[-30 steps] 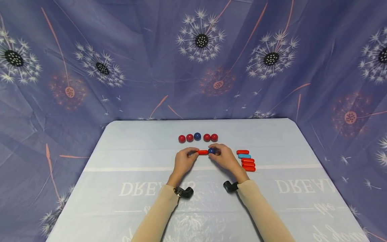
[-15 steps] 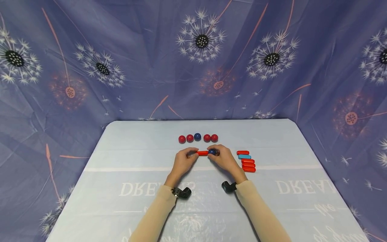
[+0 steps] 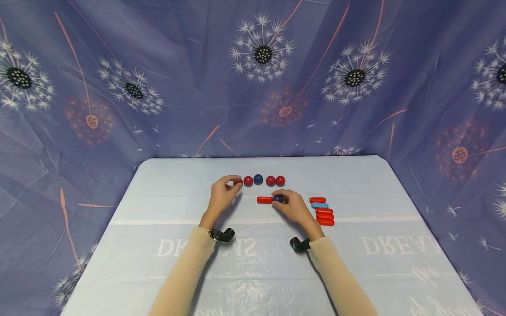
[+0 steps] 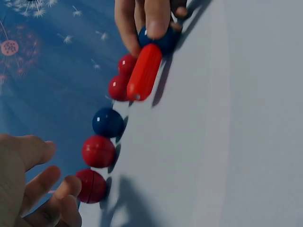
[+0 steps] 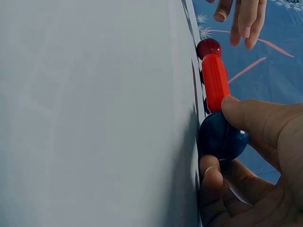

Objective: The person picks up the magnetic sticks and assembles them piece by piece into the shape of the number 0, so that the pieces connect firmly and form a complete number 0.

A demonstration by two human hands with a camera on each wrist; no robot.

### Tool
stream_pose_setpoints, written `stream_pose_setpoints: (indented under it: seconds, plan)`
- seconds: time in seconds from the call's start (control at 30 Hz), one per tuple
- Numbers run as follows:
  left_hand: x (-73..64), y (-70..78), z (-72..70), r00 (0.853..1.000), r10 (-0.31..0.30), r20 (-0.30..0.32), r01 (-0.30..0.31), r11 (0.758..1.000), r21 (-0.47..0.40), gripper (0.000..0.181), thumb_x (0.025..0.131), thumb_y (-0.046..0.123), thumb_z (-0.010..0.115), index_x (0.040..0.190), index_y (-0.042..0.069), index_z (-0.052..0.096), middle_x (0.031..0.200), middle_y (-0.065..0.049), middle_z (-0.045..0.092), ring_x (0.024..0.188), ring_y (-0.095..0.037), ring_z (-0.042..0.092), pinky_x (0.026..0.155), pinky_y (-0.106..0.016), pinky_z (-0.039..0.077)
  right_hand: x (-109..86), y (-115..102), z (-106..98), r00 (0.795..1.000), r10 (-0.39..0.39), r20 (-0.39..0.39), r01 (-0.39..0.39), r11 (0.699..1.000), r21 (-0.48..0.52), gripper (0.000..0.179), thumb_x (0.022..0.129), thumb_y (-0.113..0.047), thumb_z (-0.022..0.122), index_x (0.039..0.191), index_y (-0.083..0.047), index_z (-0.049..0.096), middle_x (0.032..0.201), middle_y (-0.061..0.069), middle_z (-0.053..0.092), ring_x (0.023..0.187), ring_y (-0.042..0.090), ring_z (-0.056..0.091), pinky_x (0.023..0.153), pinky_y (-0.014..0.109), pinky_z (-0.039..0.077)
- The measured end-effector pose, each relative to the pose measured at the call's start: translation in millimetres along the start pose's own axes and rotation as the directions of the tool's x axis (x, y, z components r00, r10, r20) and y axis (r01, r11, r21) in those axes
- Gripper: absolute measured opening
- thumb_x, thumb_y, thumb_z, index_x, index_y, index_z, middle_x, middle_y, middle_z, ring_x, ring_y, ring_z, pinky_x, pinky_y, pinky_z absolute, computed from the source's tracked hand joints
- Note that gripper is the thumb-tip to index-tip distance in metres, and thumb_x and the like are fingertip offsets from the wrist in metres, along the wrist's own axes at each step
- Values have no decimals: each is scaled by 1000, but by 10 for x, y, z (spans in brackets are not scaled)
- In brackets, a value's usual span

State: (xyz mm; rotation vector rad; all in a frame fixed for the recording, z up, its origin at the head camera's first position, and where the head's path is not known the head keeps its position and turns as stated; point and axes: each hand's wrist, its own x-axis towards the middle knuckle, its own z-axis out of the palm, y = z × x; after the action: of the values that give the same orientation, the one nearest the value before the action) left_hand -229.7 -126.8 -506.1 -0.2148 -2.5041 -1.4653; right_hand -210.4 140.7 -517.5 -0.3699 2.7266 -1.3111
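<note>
With thumb and fingers my right hand [image 3: 294, 206] pinches a dark blue ball [image 5: 222, 136]. A red ridged rod [image 5: 215, 82] joins the ball's left side end-on and points toward the left. My left hand [image 3: 222, 195] is at the left end of a row of balls, thumb and fingers spread apart. Its fingertips overlap the leftmost red ball [image 4: 92, 186] in the left wrist view. Beside that one stand another red ball [image 3: 248, 181], a blue ball [image 3: 258, 179] and two more red balls [image 3: 275, 180].
Right of my right hand lie several red rods [image 3: 325, 216] and one light blue rod [image 3: 319, 205], roughly side by side. A pale cloth with printed letters covers the table [image 3: 158, 197]. Behind it hangs a purple dandelion-print curtain [image 3: 205, 87].
My left hand has left the red rod's free end and moved left and away to the leftmost red ball. The right hand stays in place with the blue ball and its rod.
</note>
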Motion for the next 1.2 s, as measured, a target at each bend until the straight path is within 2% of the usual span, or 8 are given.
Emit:
stream_pose_setpoints:
  seconds: [0.23, 0.4, 0.5, 0.63, 0.93, 1.2]
  plan:
    - [121, -86, -5, 999, -36, 24, 33, 994, 101, 38, 93, 13, 75, 129, 2, 69, 124, -20, 71, 68, -14, 64, 60, -23, 50, 24, 43, -15, 1000, -27, 1, 27, 1000, 2, 32, 93, -20, 78, 123, -13, 74, 100, 9, 66, 85, 21, 55, 73, 31, 45]
    - [146, -129, 36, 998, -54, 41, 46, 985, 166, 41, 92, 13, 76, 131, 2, 68, 122, -20, 71, 70, -17, 57, 69, -30, 46, 31, 65, -22, 999, -28, 21, 29, 1000, -12, 33, 93, -22, 78, 124, -14, 73, 110, 9, 70, 88, 21, 58, 76, 31, 48]
    - [150, -142, 53, 998, -59, 35, 53, 984, 170, 36, 93, 11, 75, 128, 1, 70, 120, -18, 72, 75, -20, 57, 74, -33, 46, 29, 57, -24, 999, -21, 31, 21, 1000, -14, 33, 93, -23, 78, 125, -15, 73, 115, 9, 70, 90, 22, 59, 79, 32, 50]
    - [151, -150, 62, 998, -59, 32, 53, 984, 170, 31, 94, 10, 74, 124, 1, 72, 117, -17, 74, 78, -22, 57, 75, -34, 46, 30, 54, -27, 999, -13, 33, 14, 1000, -22, 33, 94, -23, 78, 126, -16, 73, 114, 8, 70, 90, 23, 58, 80, 33, 50]
    - [84, -84, 26, 999, -46, 27, 41, 985, 165, 30, 91, 8, 76, 120, 0, 73, 111, -18, 75, 75, -21, 66, 70, -30, 50, 32, 57, -32, 1000, 7, 27, -7, 1000, -28, 33, 93, -23, 78, 125, -17, 73, 120, 12, 67, 96, 25, 61, 87, 40, 55]
    - [-23, 19, 51, 995, -11, 104, -4, 989, 147, 29, 92, 9, 76, 121, 3, 73, 117, -17, 73, 84, -25, 72, 75, -36, 58, 18, 62, -53, 1000, 8, 25, -8, 1000, -26, 32, 94, -22, 77, 126, -16, 73, 120, 12, 66, 94, 24, 60, 84, 37, 53]
